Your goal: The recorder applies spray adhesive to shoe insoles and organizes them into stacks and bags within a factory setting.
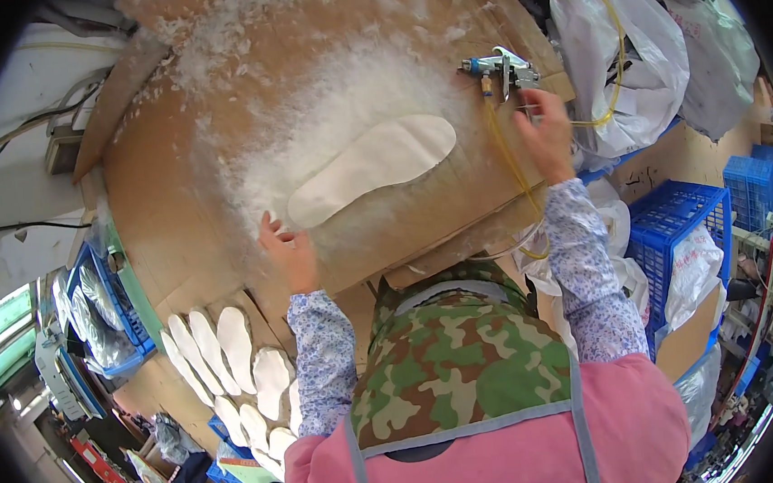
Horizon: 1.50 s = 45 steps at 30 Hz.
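A pale, shoe-shaped insole (372,170) lies slantwise on a brown cardboard-covered work surface (164,177), amid a patch of white spray residue. Just off its lower left end is my left hand (288,254), open, fingers slightly apart and holding nothing. At the right edge of the cardboard rests a metal spray gun (505,72) with a blue part at one end. Close below the gun is my right hand (546,134), its fingers loosely bent with a gap between thumb and forefinger; whether a fingertip touches the gun is unclear. A yellow hose (505,155) hangs from the gun.
Several more pale insoles (236,344) lie in rows at the lower left. White plastic bags (618,69) and a blue crate (675,219) stand to the right. Another blue crate (106,309) sits left. White flakes (225,36) cover the far cardboard.
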Each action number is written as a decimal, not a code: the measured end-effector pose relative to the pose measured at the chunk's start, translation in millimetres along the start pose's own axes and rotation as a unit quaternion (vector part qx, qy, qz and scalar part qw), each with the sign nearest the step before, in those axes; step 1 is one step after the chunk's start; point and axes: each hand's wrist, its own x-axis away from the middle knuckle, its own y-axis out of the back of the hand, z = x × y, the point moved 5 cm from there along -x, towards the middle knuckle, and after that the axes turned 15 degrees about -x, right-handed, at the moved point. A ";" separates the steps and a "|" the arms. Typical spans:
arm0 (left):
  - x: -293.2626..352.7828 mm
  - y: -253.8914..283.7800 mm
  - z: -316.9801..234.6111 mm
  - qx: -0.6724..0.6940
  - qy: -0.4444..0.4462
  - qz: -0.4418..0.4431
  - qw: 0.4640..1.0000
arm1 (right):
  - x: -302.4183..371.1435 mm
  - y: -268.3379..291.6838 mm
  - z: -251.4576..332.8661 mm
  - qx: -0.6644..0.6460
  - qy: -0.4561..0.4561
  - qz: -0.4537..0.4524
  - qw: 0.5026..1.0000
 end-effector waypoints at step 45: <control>57.8 -74.9 -127.6 -0.180 -0.401 0.052 0.897 | 101.9 -15.6 129.1 -0.199 -0.164 0.178 0.950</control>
